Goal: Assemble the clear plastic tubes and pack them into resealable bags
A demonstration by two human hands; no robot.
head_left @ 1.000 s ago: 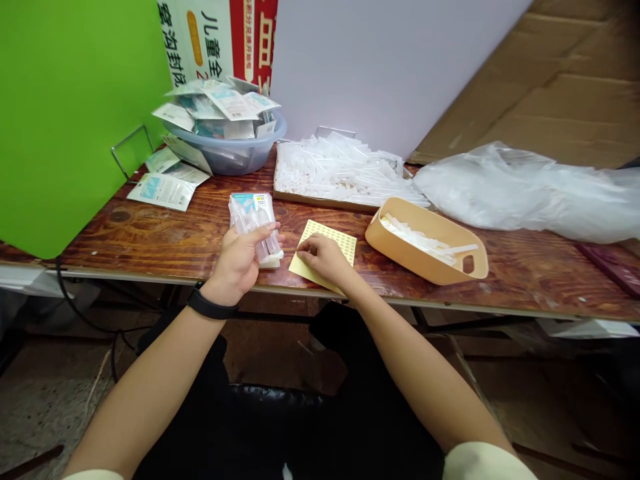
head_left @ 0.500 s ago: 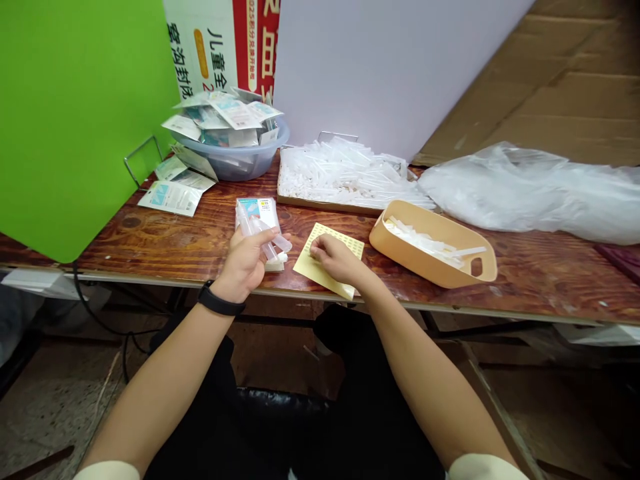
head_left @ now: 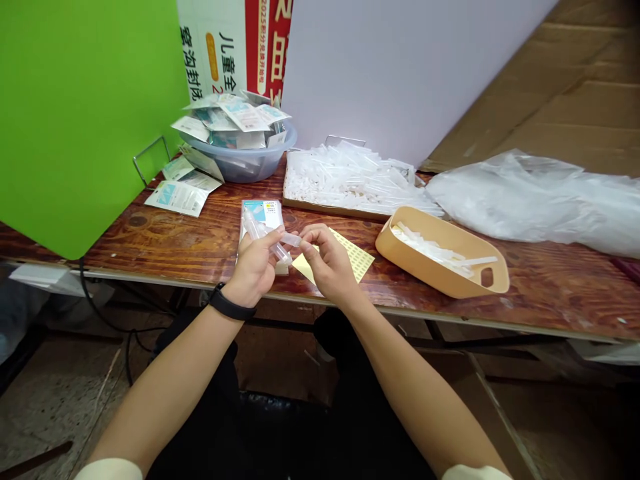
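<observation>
My left hand [head_left: 255, 263] is closed around clear plastic tubes [head_left: 256, 228], which fan out past the thumb. A short translucent tube [head_left: 291, 239] sticks out from that grip towards the right. At its tip are the pinched thumb and forefinger of my right hand [head_left: 330, 263]; whatever is between them is too small to make out. Beneath my right hand lies a yellow sheet of small stickers [head_left: 357, 257], partly covered. Printed packaging cards [head_left: 270, 212] lie in a stack under and behind my left hand.
A blue basin [head_left: 250, 163] heaped with packaged cards stands back left, with loose packets [head_left: 177, 197] beside it. Behind the hands is a shallow tray [head_left: 340, 205] of clear tubes. An orange bin [head_left: 435, 277] with white strips stands right, near a plastic bag [head_left: 520, 200].
My right hand has left the sticker sheet and moved up and left to the end of the short tube. My left hand still holds the tubes. The view has shifted slightly.
</observation>
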